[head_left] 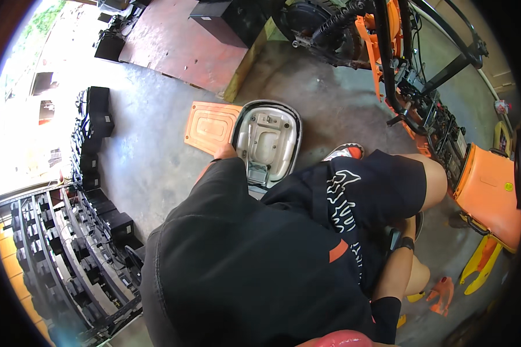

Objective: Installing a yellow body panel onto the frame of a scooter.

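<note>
An upturned scooter seat (267, 144) lies on the floor in front of me, its pale grey plastic underside facing up inside a black rim. An orange panel (212, 126) with nested raised outlines adjoins its left side. My left hand (226, 151) is closed at the seat's near left edge, close to the panel's corner; its fingertips are hidden. Beside my bent right knee, my right hand (410, 224) is low down, with a dark band on its wrist. The leg and shorts cover most of its fingers, so whether it holds anything is unclear.
A partly stripped orange scooter (408, 87) stands at the right, with an orange box (485, 194) near it. Orange and yellow parts (441, 296) lie at lower right. Black boxes (94, 113) line the left, above a loaded rack (69, 254). A reddish platform (179, 46) is ahead.
</note>
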A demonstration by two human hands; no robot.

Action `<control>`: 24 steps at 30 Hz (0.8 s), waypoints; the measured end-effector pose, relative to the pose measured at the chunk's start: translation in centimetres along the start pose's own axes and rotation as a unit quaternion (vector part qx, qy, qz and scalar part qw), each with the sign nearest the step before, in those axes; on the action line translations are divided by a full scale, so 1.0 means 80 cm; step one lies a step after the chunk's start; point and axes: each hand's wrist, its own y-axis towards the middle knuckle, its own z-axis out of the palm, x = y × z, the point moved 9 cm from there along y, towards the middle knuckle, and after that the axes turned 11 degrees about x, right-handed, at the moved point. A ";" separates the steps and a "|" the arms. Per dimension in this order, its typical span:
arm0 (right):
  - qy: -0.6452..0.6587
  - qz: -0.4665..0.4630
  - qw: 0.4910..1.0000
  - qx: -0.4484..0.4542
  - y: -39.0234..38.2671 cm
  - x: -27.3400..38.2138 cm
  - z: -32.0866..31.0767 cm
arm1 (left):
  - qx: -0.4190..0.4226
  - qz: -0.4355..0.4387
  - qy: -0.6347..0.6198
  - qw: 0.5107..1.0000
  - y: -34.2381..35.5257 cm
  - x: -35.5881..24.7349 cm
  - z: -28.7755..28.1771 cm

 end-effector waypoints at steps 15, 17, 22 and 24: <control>0.008 0.021 0.999 -0.024 -0.016 -0.038 -0.011 | 0.020 -0.176 -0.116 0.977 0.032 0.198 0.058; 0.007 0.025 0.999 -0.036 -0.023 -0.044 -0.020 | 0.037 -0.181 -0.117 0.976 0.035 0.215 0.060; 0.018 0.022 0.999 -0.027 -0.019 -0.043 0.000 | 0.067 -0.133 0.011 0.989 0.068 0.319 0.087; 0.001 0.024 0.999 -0.045 -0.026 -0.038 -0.015 | 0.070 -0.151 -0.053 0.985 0.052 0.294 0.131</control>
